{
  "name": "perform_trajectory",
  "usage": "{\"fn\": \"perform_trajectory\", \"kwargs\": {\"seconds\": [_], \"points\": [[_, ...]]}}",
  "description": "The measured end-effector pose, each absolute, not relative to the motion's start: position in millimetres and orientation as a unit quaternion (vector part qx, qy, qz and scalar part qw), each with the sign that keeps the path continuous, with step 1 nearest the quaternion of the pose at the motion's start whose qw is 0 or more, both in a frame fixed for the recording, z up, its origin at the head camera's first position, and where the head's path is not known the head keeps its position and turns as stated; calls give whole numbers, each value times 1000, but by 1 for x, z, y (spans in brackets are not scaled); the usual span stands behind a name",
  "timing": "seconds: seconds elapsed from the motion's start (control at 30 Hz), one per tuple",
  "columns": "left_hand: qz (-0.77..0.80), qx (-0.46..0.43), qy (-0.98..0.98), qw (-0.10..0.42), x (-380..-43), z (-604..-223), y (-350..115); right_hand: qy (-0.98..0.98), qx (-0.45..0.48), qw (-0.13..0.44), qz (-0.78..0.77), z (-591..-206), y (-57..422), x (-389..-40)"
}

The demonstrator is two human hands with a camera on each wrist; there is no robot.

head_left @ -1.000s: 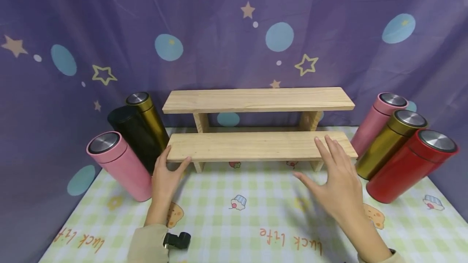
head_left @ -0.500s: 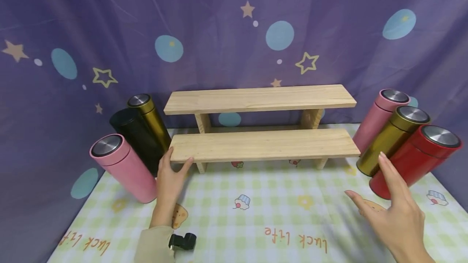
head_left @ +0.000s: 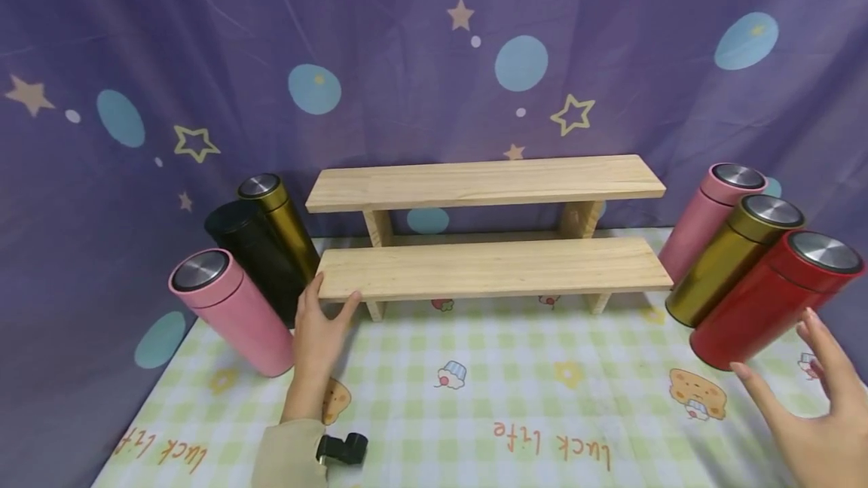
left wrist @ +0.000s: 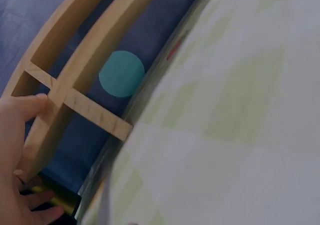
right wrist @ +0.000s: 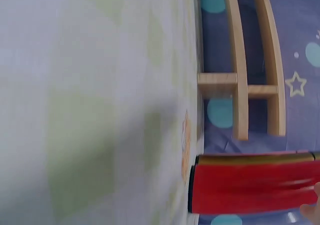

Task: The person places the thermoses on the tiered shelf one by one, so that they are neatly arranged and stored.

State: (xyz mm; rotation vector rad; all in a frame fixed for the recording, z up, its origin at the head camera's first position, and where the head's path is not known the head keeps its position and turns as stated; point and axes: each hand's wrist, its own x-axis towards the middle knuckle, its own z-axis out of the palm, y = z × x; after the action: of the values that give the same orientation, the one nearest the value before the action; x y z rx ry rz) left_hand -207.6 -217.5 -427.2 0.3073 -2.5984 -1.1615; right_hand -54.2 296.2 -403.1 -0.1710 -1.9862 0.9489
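Observation:
A two-tier wooden shelf (head_left: pixel 495 269) stands at the back of the table. My left hand (head_left: pixel 317 337) holds the left end of its lower board, thumb on the front edge and fingers around the end, as the left wrist view also shows. At the far right my right hand (head_left: pixel 817 416) hovers with thumb and fingers spread, holding nothing. Just beyond it stands a red thermos flask (head_left: pixel 773 303) with a steel-topped lid; the hand appears close to it but apart. In the right wrist view, fingertips (right wrist: pixel 312 212) show beside the red flask.
A gold flask (head_left: pixel 725 266) and a pink flask (head_left: pixel 701 228) stand behind the red one. Left of the shelf are another pink flask (head_left: pixel 240 315), a black flask (head_left: pixel 261 258) and a gold flask (head_left: pixel 288 221). A checked cloth (head_left: pixel 515 398) covers the table; a purple curtain (head_left: pixel 420 13) hangs behind.
My right hand has moved from in front of the shelf's right end rightward and nearer to me, beside the red flask. The left hand stays at the shelf's left end.

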Motion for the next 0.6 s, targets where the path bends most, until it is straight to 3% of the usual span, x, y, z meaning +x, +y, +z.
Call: {"fn": "perform_trajectory", "kwargs": {"seconds": [0.27,0.6], "points": [[-451,107,-877,124,-207,-423,-215,-786,-154,428,418,-411,316,-59],[-499,105,-853,111,-209,-423,-215,-788,-185,373,454,-409,330,-73]]}}
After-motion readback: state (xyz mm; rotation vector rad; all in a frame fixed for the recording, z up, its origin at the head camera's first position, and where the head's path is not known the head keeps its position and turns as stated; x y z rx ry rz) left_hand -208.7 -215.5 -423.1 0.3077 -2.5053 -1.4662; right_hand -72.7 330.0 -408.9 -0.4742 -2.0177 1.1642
